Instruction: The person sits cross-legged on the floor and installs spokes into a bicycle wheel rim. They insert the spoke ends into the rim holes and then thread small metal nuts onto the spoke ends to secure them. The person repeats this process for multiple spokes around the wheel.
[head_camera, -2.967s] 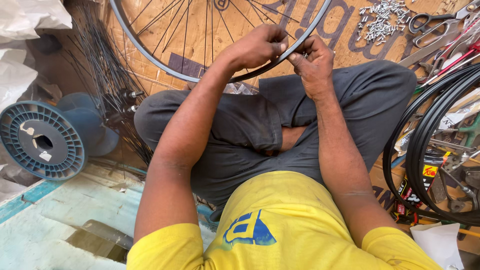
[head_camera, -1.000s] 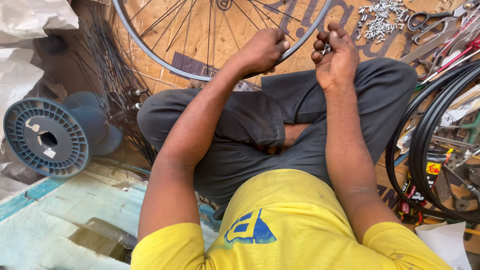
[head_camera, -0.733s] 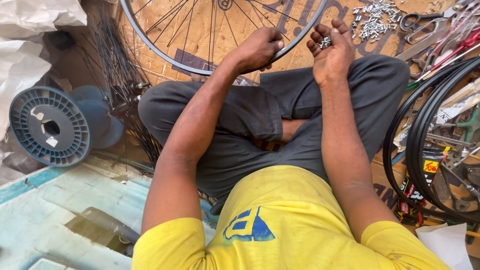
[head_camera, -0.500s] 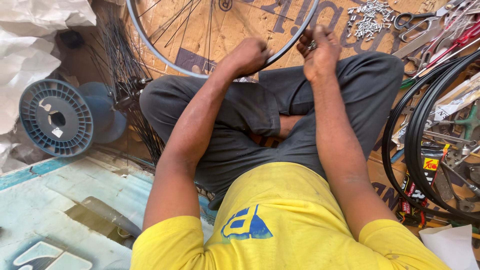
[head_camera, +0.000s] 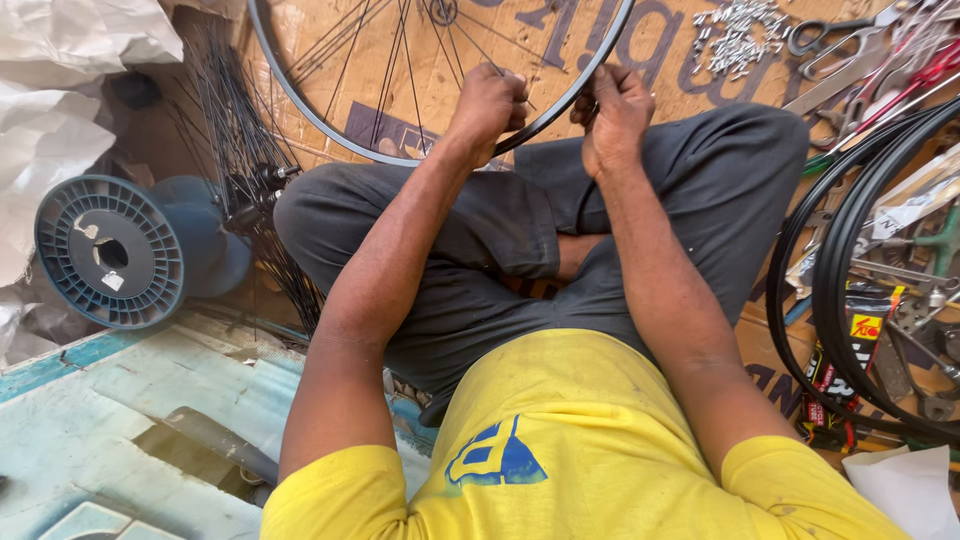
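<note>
A silver bicycle wheel rim (head_camera: 330, 130) with thin spokes rests on cardboard in front of my crossed legs. My left hand (head_camera: 490, 105) grips the near edge of the rim and a spoke. Just to its right, my right hand (head_camera: 612, 105) is closed at the rim's edge, fingers pinched on something small that I cannot make out. Both forearms reach forward over my grey trousers and yellow shirt.
A blue plastic spool (head_camera: 110, 252) lies at the left beside a bundle of black spokes (head_camera: 235, 150). White sacking (head_camera: 60, 80) fills the top left. Small metal nipples (head_camera: 735, 35) and scissors (head_camera: 840, 35) lie top right. Black rims (head_camera: 840, 280) and tools crowd the right.
My right hand went out toward the nipples, came back and has closed on the rim's edge again. The left hand stayed on the rim. The view drifted to the right.
</note>
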